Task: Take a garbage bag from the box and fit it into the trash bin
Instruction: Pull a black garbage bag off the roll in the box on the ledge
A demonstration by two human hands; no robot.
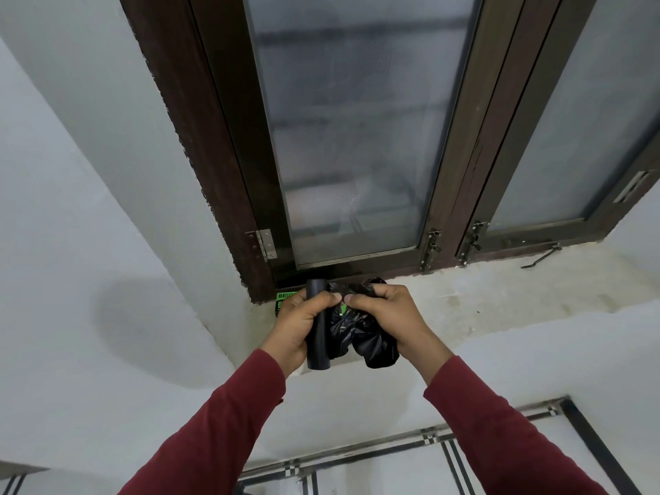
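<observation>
A black garbage bag [360, 334], half unrolled, hangs crumpled from its roll [319, 326] above the window sill [500, 298]; the left hand [296, 326] clenches the roll, the right hand [396, 316] pinches the bag. Behind sits the green box [284, 301]. An uneven pull could tear the film off its perforation.

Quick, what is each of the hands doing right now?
Left hand: closed, holding the black bag roll.
Right hand: closed, pinching the loose garbage bag.
</observation>
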